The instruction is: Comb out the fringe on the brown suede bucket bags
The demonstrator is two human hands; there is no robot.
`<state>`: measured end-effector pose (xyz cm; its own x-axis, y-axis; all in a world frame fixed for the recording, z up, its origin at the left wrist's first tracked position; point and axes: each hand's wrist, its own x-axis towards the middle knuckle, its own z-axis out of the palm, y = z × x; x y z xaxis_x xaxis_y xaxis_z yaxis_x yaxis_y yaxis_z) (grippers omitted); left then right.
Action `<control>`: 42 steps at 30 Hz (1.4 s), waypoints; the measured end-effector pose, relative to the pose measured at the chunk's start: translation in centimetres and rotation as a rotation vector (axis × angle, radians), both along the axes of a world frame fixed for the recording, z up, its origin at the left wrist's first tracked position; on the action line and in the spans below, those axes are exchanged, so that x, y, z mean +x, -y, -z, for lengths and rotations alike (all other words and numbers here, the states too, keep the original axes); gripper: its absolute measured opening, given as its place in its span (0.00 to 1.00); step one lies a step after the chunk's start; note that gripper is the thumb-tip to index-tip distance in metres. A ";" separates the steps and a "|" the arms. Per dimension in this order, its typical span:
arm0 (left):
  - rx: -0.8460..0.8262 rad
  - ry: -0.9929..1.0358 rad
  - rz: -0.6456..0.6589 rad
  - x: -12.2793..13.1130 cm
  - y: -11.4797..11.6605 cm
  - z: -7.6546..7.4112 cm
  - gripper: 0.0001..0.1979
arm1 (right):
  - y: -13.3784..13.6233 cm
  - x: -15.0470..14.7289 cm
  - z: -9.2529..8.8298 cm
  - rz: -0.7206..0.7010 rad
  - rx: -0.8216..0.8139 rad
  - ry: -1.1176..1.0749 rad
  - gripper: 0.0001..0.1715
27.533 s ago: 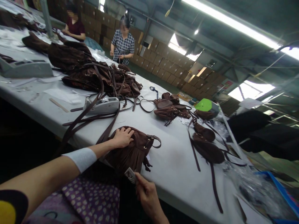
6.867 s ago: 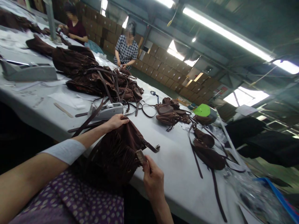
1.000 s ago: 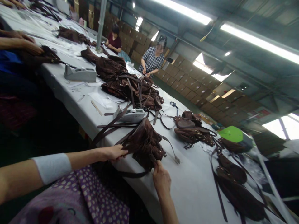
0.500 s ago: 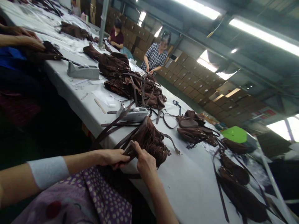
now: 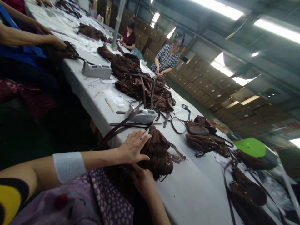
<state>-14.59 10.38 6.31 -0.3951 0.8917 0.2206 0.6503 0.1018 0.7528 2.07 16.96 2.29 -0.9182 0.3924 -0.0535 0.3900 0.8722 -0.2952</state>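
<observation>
A brown fringed handbag (image 5: pixel 161 159) lies at the near edge of the white table, its buckled strap stretching off to the right. My left hand (image 5: pixel 133 147) rests on its left side with fingers spread. Lower down, my right hand (image 5: pixel 145 182) is closed at the bag's near edge, its fingertips partly hidden in the dark folds. Just behind the bag sits a grey tape dispenser (image 5: pixel 142 116), with brown straps (image 5: pixel 124 122) lying around it.
A heap of brown bags (image 5: pixel 145 87) covers the middle of the table (image 5: pixel 194 184). More bags (image 5: pixel 206 134) lie to the right, near a green sheet (image 5: pixel 250 147). Another tape dispenser (image 5: pixel 97 70) stands farther left. A co-worker's hands (image 5: pixel 55 40) handle a dark bag; other people stand across the table.
My left hand has let go of the strap and moved up onto the bag, fingers spreading. My right hand has dropped to the bag's near edge. The view has shifted left.
</observation>
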 end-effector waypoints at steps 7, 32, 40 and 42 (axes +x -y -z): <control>-0.001 -0.099 0.000 0.3 -6.3 3.4 0.33 | 2.9 1.2 1.1 -0.142 -0.195 0.048 0.31; 0.221 1.058 0.354 2.8 -4.0 3.5 0.22 | 2.4 0.0 -3.3 0.483 -1.367 -0.678 0.38; 0.269 0.936 0.072 0.3 -7.5 6.3 0.21 | 6.4 1.9 -6.3 0.095 -1.127 -0.495 0.28; 0.250 0.904 0.083 -0.3 -7.5 6.6 0.21 | 5.2 1.9 -6.8 0.238 -1.023 -0.577 0.29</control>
<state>-14.92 17.84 -0.27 -0.4475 0.8929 0.0501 -0.1933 -0.1513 0.9694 3.97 11.73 9.13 -0.8194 0.5715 -0.0441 0.0921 0.0553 -0.9942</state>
